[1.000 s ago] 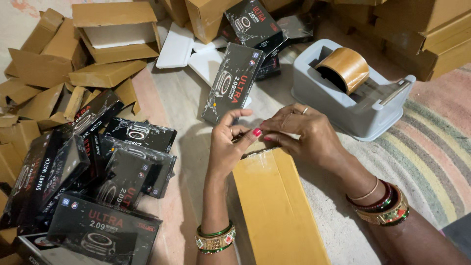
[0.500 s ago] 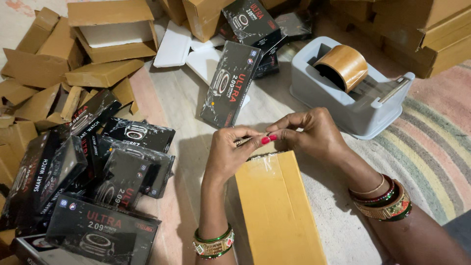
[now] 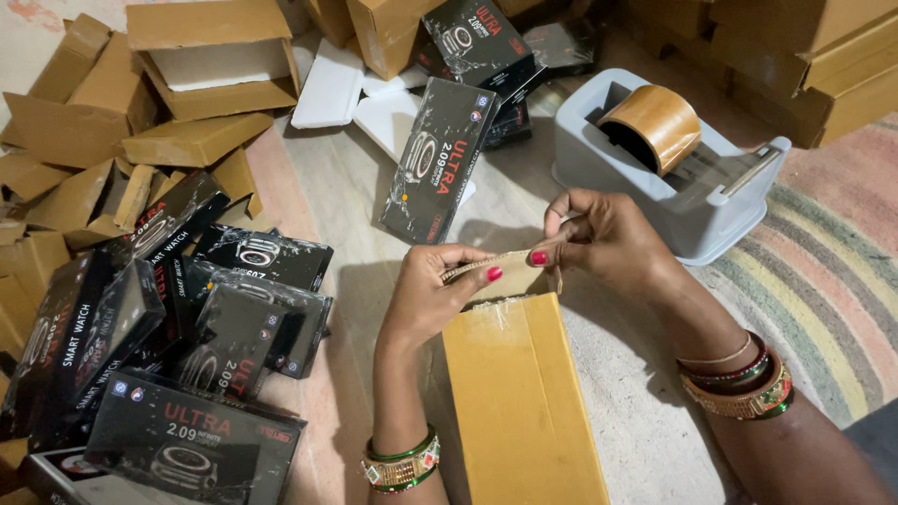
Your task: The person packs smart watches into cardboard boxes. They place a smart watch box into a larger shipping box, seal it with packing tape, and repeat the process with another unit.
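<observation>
A long brown carton (image 3: 519,393) lies at lower centre of the frame on the floor, its far end flap (image 3: 510,276) raised and a strip of tape (image 3: 486,265) stretched across it. Half a second ago the flap lay lower and both hands sat closer together — now the strip is drawn out between them. The left hand (image 3: 430,295) pinches the strip's left end between thumb and fingers; the right hand (image 3: 603,238) pinches the right end. Judged: sealing of this end is in progress. Upper right, a grey tape dispenser (image 3: 669,173); left, black product boxes (image 3: 206,337) heaped — empty brown cartons (image 3: 201,84) beyond.
</observation>
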